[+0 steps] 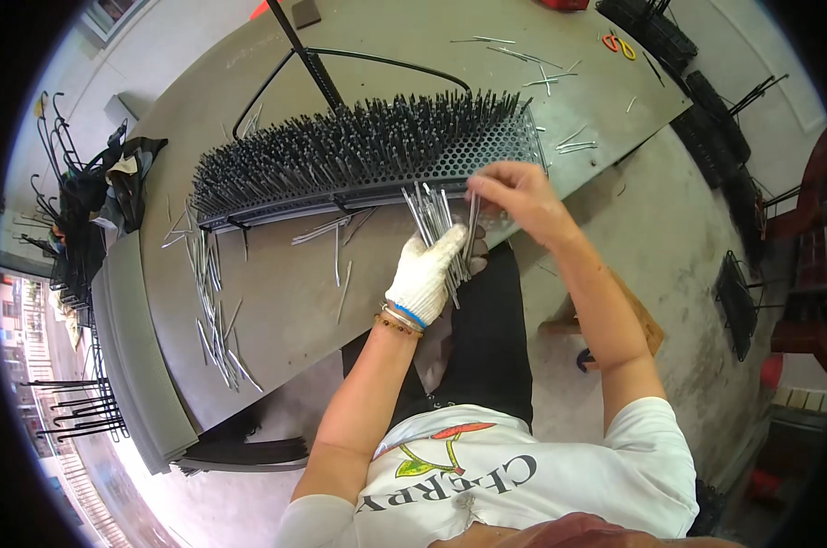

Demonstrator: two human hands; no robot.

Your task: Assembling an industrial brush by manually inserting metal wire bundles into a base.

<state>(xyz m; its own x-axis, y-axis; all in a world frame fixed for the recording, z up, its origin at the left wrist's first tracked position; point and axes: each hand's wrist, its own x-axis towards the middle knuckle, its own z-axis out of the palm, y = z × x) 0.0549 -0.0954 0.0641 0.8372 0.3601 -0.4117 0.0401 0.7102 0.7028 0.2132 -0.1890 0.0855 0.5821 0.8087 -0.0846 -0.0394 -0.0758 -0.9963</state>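
Observation:
My left hand (pixel 426 279), in a white knit glove, is closed around a bundle of thin silvery-grey strips (pixel 431 212) that fan out at the top. Beside it my bare right hand (pixel 521 196) has thumb and fingers pinched together on a similar thin strip (pixel 473 219). Both hands are at the near edge of a long black perforated panel (pixel 514 137) on the table. Dense rows of upright dark thin pieces (pixel 340 142) stand in its holes; bare holes show towards the right end. What the pieces are made of I cannot tell.
Loose silvery strips (pixel 210 292) lie on the grey table (pixel 285 301), more at its far right (pixel 546 78). Scissors (pixel 619 44) with orange and yellow handles lie near the far right edge. Grey sheets (pixel 139 347) hang over the left edge. Black wire racks (pixel 737 301) stand around.

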